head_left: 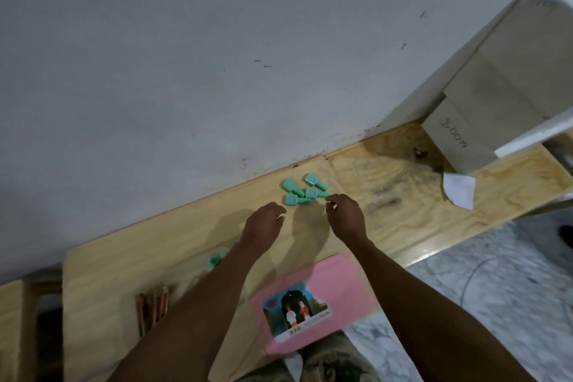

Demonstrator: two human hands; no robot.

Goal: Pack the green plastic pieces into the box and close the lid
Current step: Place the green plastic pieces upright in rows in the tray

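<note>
Several green plastic pieces lie in a loose cluster on the wooden table, close to the wall. My left hand hovers just below the cluster, its fingers loosely curled and holding nothing that I can see. To the right of the cluster is my right hand, fingers bent, with the index fingertip at the end of the rightmost piece. A pink flat box with a picture label lies at the table's near edge between my forearms. Another green object peeks out from under my left forearm, blurred.
Several reddish pencils lie at the near left of the table. Cardboard boxes stand stacked at the far right, with a white paper scrap in front of them. The grey wall runs behind the table, and marble floor lies to the right.
</note>
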